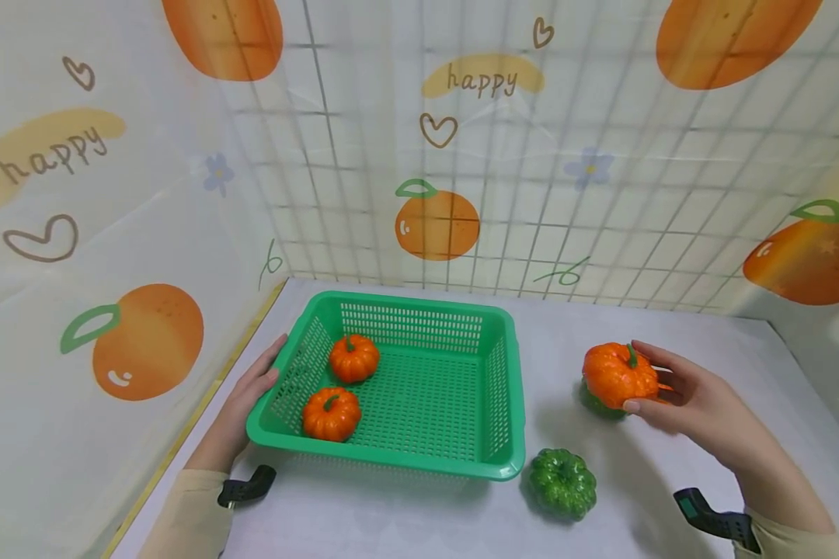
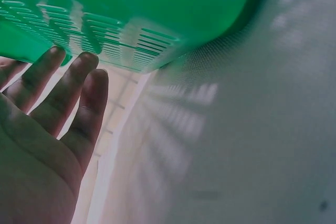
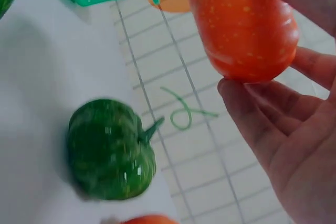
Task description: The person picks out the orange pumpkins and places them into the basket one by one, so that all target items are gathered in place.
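On the white tabletop (image 1: 363, 516), the green basket (image 1: 391, 456) is probably best steadied by light contact from the left hand (image 1: 243, 402), whose fingers reach straight at its outer left side; whether they press is hard to tell. The right hand (image 1: 702, 404) pinches an orange pumpkin (image 1: 617, 375) between thumb and fingers, off the tabletop, right of the basket. An even pinch, clear of the green pumpkin (image 3: 111, 150) below, should serve well. It looks squat, glossy and ribbed, with a short green stem (image 1: 632, 356).
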Demonstrator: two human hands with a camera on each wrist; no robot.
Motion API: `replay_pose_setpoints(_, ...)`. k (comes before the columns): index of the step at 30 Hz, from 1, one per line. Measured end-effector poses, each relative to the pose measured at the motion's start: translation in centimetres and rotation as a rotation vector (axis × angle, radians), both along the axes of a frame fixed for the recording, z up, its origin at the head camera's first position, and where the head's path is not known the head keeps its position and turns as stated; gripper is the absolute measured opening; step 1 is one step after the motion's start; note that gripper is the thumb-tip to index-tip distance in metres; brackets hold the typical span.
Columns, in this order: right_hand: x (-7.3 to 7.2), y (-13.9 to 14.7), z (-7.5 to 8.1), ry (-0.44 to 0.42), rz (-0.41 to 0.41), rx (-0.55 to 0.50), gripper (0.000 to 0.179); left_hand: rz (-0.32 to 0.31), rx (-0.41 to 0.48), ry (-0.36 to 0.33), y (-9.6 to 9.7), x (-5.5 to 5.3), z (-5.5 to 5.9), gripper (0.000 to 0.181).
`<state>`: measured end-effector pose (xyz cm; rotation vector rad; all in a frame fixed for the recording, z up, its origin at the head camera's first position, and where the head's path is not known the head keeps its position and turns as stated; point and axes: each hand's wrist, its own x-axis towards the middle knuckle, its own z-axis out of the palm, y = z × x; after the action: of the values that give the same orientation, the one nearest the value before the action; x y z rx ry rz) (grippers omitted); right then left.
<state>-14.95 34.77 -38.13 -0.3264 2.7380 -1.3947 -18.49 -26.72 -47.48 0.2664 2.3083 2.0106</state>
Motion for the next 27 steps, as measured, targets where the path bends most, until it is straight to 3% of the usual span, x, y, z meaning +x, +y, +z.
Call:
replay_pose_setpoints(11, -2.3, -3.6, 0.7, 0.052, 0.130, -0.034, 0.083, 0.005, 0.003, 0.011, 0.1, -0.1, 0.1, 0.054)
replay_pose_setpoints(16, -3.2, -5.1, 1.1, 0.020, 0.187, -0.092, 0.083, 0.007, -0.002, 0.015, 0.1, 0.0, 0.0, 0.054)
replay_pose_setpoints(27, -5.0, -8.9, 1.3, 0.040, 0.272, -0.050, 0.083, 0.004, 0.002, 0.009, 0.1, 0.1, 0.0, 0.053)
